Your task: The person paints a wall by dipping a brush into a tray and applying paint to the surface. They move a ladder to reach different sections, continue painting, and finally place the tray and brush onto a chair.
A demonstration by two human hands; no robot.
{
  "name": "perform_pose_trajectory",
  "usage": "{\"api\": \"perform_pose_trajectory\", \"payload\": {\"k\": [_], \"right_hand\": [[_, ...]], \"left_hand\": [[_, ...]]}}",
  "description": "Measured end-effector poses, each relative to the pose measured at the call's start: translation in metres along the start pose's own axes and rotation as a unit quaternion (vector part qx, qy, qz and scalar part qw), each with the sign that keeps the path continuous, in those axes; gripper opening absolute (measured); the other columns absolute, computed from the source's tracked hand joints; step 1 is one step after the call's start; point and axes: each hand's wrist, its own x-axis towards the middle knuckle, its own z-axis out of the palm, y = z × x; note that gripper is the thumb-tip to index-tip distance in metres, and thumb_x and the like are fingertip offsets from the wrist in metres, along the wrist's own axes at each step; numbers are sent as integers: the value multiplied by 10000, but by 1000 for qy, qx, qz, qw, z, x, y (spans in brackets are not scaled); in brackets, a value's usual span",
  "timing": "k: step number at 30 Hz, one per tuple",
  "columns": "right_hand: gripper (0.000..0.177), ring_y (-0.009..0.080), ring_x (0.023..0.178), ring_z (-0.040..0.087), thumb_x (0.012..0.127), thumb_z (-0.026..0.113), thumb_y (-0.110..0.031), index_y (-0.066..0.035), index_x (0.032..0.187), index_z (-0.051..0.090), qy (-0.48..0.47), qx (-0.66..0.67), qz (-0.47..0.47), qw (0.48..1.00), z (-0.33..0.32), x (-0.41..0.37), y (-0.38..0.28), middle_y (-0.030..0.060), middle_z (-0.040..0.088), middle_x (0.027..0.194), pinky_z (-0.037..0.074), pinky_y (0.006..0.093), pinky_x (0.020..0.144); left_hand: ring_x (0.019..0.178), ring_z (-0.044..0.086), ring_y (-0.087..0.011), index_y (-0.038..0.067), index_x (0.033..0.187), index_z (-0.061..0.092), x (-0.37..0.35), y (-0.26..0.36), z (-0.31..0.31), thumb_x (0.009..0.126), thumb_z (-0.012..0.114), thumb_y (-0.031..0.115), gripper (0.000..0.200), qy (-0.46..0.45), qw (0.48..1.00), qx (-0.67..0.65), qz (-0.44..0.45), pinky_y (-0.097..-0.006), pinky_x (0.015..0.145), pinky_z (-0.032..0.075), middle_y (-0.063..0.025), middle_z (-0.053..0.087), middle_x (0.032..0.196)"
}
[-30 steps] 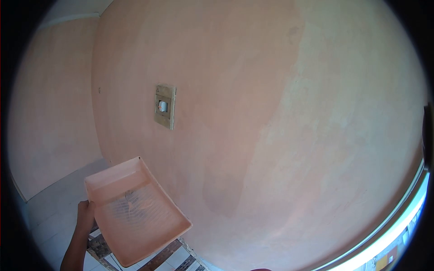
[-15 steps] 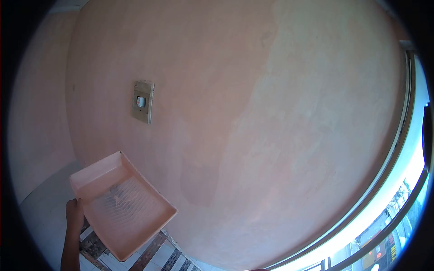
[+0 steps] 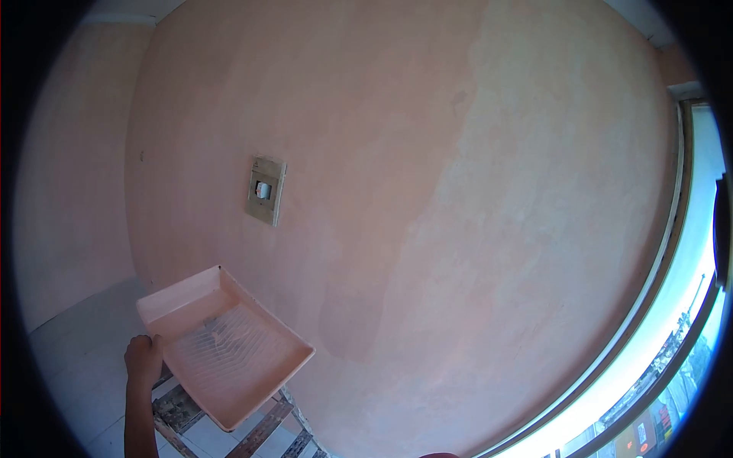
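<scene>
A paint tray [image 3: 252, 374], coated pink with a ribbed slope, sits at the lower left above the steps of a ladder. My left hand [image 3: 144, 359] is closed round the tray's left edge. Only a thin smear of paint shows over the ribs. At the bottom edge a small dark reddish shape [image 3: 439, 456] is cut off by the frame, and I cannot tell what it is. My right hand is not in view.
A paint-stained ladder [image 3: 263, 431] stands under the tray. Behind it rises a wall [image 3: 366, 191] with patchy pink paint and a switch plate [image 3: 266, 191]. Tiled floor [image 3: 84, 343] shows at the left. A window frame [image 3: 672, 221] curves along the right.
The view has shifted, so wall, switch plate and tray appear further right, with the wall and plate lower. My left hand keeps its hold on the tray.
</scene>
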Motion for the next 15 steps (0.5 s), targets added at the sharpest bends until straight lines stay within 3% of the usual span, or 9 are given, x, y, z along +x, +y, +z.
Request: {"api": "perform_pose_trajectory", "payload": {"k": [6, 15], "right_hand": [[574, 361, 831, 708, 848, 595, -585, -63, 1026, 753, 73, -13, 13, 997, -11, 22, 2, 213, 712, 851, 541, 479, 750], [565, 368, 803, 710, 847, 598, -572, -60, 1026, 751, 120, -4, 1, 993, 28, 41, -23, 223, 708, 815, 542, 484, 731]], "left_hand": [[863, 623, -483, -85, 763, 645, -4, 5, -2, 927, 452, 330, 486, -2, 1000, -5, 0, -555, 829, 467, -318, 633, 855], [850, 639, -475, -83, 779, 671, -8, 14, -11, 926, 447, 372, 528, -17, 1000, -14, -10, -534, 820, 482, -306, 651, 830]]}}
